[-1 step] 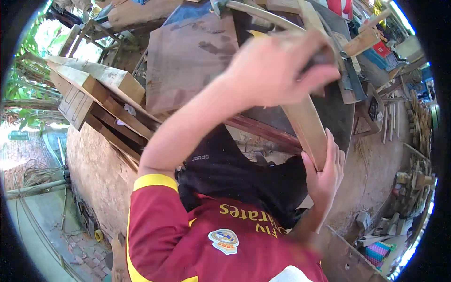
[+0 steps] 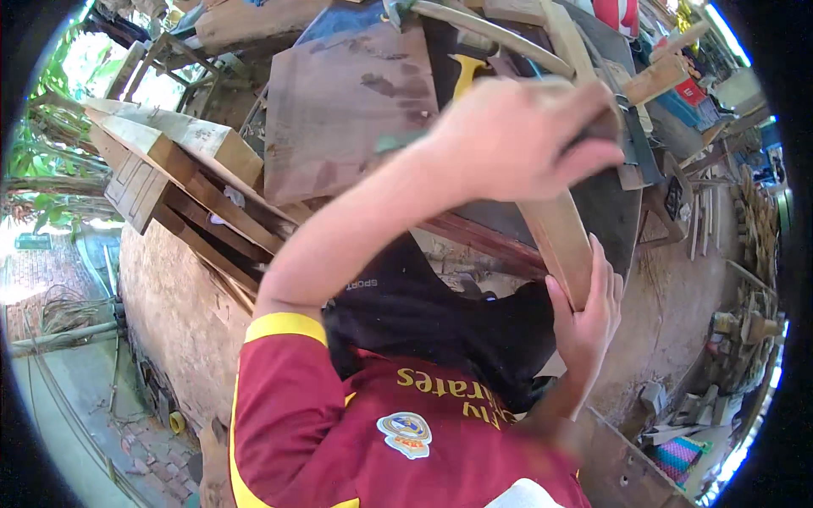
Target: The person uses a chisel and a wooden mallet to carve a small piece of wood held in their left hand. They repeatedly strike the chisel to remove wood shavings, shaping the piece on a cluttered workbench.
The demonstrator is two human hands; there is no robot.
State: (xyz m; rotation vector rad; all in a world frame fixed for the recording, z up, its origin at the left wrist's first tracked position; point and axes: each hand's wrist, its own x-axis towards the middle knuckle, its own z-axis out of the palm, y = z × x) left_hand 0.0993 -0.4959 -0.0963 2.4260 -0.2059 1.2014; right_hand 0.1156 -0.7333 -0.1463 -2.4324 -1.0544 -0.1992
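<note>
A pale, narrow wooden bar (image 2: 555, 237) slants from the workbench toward my body. My right hand (image 2: 589, 296) is closed around its near end, thumb on one side and fingers on the other. Over the bar's farther part is my left hand (image 2: 525, 140), blurred and with its fingers curled. Something dark brown shows between its thumb and fingers, but its kind is too smeared to make out. My left hand hides the middle of the bar.
A flat brown board (image 2: 347, 110) lies on the bench left of my left hand. Beyond the hand are a hammer (image 2: 491, 32) with a curved wooden handle and a yellow-handled tool (image 2: 466, 74). Thick wooden beams (image 2: 182, 148) stand at the left.
My left hand has shifted slightly to the right and down, uncovering more of the yellow-handled tool. My right hand keeps its hold on the bar's near end.
</note>
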